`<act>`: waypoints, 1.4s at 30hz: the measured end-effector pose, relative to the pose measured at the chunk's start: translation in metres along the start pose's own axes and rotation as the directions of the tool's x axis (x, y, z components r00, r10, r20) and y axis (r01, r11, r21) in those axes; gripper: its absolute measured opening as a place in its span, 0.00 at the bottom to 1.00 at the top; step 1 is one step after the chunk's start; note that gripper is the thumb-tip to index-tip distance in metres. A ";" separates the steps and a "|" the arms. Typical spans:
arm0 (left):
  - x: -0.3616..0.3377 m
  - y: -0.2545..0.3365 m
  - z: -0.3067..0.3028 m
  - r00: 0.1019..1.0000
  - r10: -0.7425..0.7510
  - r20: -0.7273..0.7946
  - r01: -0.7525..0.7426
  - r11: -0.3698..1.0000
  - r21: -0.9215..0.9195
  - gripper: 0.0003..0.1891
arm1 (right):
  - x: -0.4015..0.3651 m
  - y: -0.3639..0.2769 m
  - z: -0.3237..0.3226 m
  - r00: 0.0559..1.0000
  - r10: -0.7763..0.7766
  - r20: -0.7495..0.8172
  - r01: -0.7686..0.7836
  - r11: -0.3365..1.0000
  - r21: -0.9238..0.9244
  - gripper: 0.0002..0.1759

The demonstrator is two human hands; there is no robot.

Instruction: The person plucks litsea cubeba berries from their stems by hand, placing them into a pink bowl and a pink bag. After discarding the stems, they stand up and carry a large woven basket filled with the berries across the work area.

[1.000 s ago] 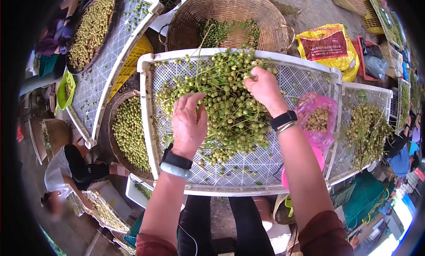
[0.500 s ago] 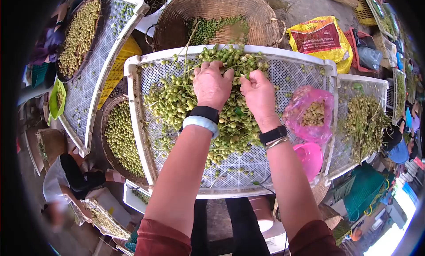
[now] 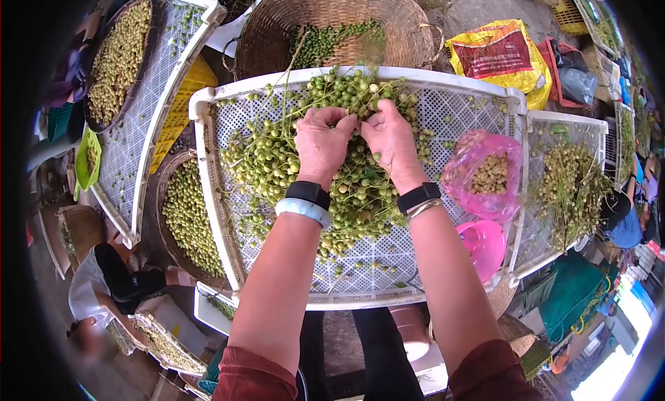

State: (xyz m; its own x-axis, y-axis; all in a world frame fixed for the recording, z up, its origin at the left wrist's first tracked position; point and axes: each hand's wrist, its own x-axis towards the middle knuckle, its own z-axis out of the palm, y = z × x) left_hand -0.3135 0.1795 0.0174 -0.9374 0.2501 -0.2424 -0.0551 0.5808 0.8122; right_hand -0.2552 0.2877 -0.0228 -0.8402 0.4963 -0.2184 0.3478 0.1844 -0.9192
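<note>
A heap of small round green fruits on thin stems [image 3: 360,224] lies on a white mesh tray [image 3: 374,280]. At the far side of the heap, my left hand [image 3: 321,143] is closed, thumb and fingers pinched on a fruit stem. Close beside it, my right hand [image 3: 393,143] also pinches at the stems, its fingertips almost touching the left ones. What exactly sits between the right fingertips is partly hidden. A pink plastic bag [image 3: 478,200] with pale yellowish fruits lies on the tray to the right, a pink bowl [image 3: 488,252] just below it.
Beyond the tray stands a wicker basket [image 3: 277,30] with loose green fruits. A basket of picked fruits [image 3: 190,221] is at the left, near another mesh tray [image 3: 142,134]. On the right are a yellow sack [image 3: 533,68] and a tray of stems [image 3: 571,186]. A person [image 3: 97,283] sits lower left.
My left hand has gone from lying over the heap, fingers forward, to a pinch beside my right hand. The right hand has shifted slightly left and down, and the two have come together.
</note>
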 end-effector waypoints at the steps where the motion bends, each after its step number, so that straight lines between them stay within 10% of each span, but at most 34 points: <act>1: -0.002 -0.001 0.000 1.000 -0.011 -0.004 0.011 1.000 -0.029 0.13 | -0.003 -0.006 -0.002 0.999 0.022 0.039 -0.021 0.999 -0.024 0.11; 7: -0.010 -0.006 -0.007 0.999 0.012 0.033 -0.008 0.993 -0.119 0.10 | -0.010 -0.023 -0.013 0.991 -0.105 0.085 0.117 0.981 -0.157 0.06; 12: -0.016 -0.003 -0.013 0.995 0.014 0.099 0.007 0.978 -0.210 0.08 | -0.023 -0.026 -0.025 0.923 0.323 0.209 -0.368 0.902 0.228 0.06; 20: -0.019 -0.006 -0.014 0.989 -0.021 0.150 0.068 0.946 -0.318 0.07 | -0.044 -0.024 -0.030 0.911 0.332 0.245 -0.412 0.698 0.586 0.08; 27: -0.019 -0.003 -0.018 0.975 -0.079 0.207 0.140 0.944 -0.299 0.07 | -0.028 -0.034 -0.022 0.894 0.337 0.294 -0.427 0.838 0.340 0.11; 34: -0.022 -0.003 -0.023 0.959 -0.138 0.249 0.226 0.899 -0.374 0.05 | -0.040 -0.036 -0.012 0.940 0.326 0.099 -0.314 0.718 0.622 0.06; 42: -0.027 -0.004 -0.036 0.918 -0.136 0.372 0.268 0.906 -0.329 0.05 | -0.047 -0.030 -0.024 0.941 0.312 0.133 -0.337 0.816 0.469 0.06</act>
State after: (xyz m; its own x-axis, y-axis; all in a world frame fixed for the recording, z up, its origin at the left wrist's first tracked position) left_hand -0.3001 0.1423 0.0397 -0.7255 0.4383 -0.5306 -0.4137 0.3383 0.8452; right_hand -0.2164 0.2793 0.0226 -0.7375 0.4112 -0.5357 0.3720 -0.4146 -0.8305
